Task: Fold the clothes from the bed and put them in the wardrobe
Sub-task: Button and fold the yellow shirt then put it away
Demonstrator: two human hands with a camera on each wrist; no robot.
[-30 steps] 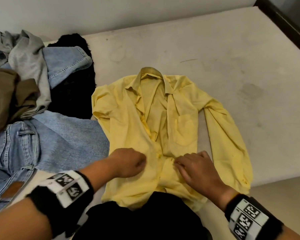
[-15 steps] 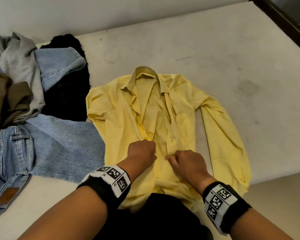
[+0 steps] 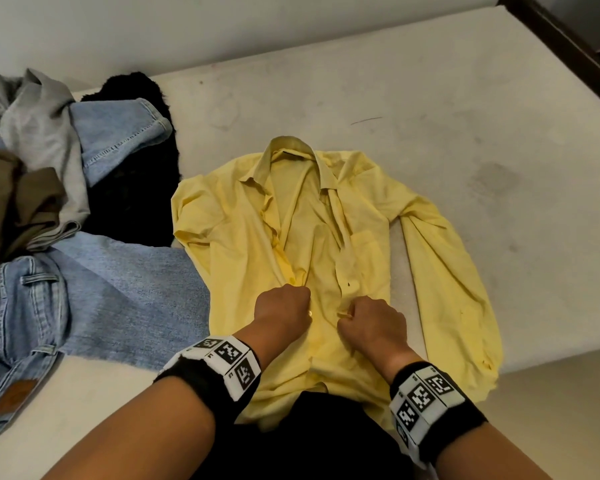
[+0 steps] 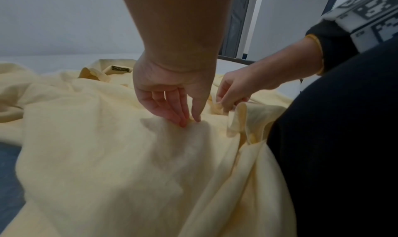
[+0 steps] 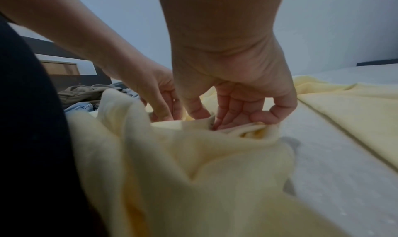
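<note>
A yellow button-up shirt [image 3: 243, 244] lies face up on the bed [image 3: 430, 98], collar away from me and its front partly unbuttoned. My left hand [image 3: 284, 306] pinches the shirt's left front edge [image 4: 189, 121] at mid-chest between thumb and fingertips. My right hand [image 3: 371, 317] pinches the opposite front edge [image 5: 237, 128], a fold of yellow cloth bunched under its fingers. The two hands sit close together over the placket. The shirt's hem hangs over the bed's near edge against my dark clothing [image 3: 312, 445].
A heap of other clothes lies at the left: blue jeans [image 3: 66, 299], a grey garment [image 3: 39, 123], a brown garment [image 3: 11, 202] and a black one [image 3: 136, 188]. A dark wooden bed frame [image 3: 561, 46] runs along the far right. Bare mattress lies beyond the shirt.
Both hands have moved up the shirt's front from near the hem to mid-chest and come closer together. The shirt front between them has closed somewhat.
</note>
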